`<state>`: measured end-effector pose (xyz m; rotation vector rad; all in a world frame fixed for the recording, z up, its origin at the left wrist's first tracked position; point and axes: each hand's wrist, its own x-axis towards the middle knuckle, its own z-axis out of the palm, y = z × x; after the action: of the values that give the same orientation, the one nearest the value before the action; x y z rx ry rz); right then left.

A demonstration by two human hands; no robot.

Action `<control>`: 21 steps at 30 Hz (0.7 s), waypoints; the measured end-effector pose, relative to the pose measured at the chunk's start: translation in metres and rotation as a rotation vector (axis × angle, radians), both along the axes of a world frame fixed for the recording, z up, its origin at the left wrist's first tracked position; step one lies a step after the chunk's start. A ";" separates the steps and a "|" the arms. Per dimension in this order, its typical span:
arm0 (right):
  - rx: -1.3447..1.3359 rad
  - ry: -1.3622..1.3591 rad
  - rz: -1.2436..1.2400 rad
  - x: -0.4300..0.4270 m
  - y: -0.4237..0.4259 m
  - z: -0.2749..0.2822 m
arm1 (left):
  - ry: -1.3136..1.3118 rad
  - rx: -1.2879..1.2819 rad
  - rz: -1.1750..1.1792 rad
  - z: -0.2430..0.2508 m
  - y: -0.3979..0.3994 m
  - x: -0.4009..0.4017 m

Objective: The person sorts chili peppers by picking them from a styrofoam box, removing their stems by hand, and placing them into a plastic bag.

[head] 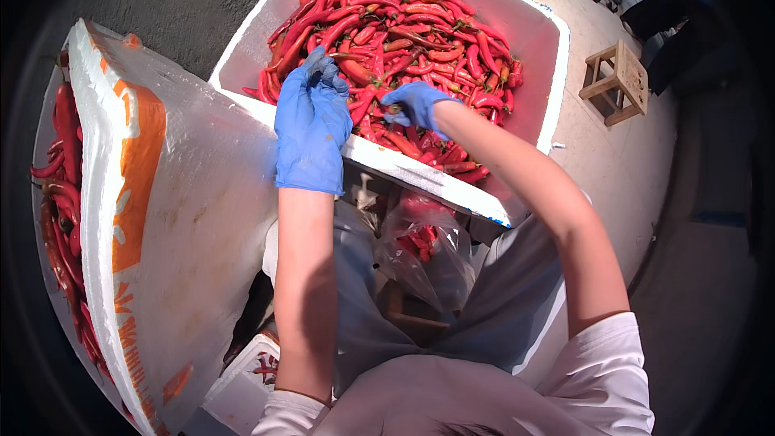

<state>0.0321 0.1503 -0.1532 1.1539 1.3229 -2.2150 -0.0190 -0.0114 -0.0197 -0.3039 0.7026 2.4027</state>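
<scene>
My left hand point(313, 118), in a blue disposable glove, reaches over the near wall of a white foam box point(533, 97) heaped with red chili peppers point(424, 42). Its fingers curl beside an orange-red pepper point(357, 71); whether they grip it cannot be made out. To the right, my right hand point(418, 106), gloved in the same blue, is bent low over the heap. Its fingertips come together by a greenish-brown pepper stem or tip point(393, 109), and the hold is unclear. Several peppers show green stems.
At left stands another foam box point(194, 175) with orange print, more red peppers point(63, 194) beyond its rim. A clear plastic bag point(424, 254) holding red pieces hangs between my knees. A small foam box point(242, 387) sits lower left. A wooden stool point(617, 82) and a person's dark-clad leg point(657, 12) are at right.
</scene>
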 end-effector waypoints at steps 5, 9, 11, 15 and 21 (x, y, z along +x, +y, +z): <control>0.107 0.028 -0.044 0.048 0.008 0.072 | -0.030 0.134 -0.053 -0.006 -0.016 -0.014; 0.330 0.109 -0.051 0.076 0.002 0.107 | -0.009 0.124 -0.066 -0.004 -0.017 -0.014; 0.503 0.083 0.081 0.086 0.004 0.118 | 0.007 0.136 -0.084 -0.004 -0.020 -0.016; 0.931 -0.023 0.054 0.096 0.011 0.122 | 0.040 0.002 -0.045 0.008 -0.008 -0.004; 0.999 0.411 -0.262 0.101 0.030 0.132 | 0.037 0.062 -0.133 0.012 -0.007 0.000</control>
<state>0.1330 0.1805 -0.0214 1.2117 2.7746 -2.0116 -0.0187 -0.0180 -0.0077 -0.1820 0.6429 2.3031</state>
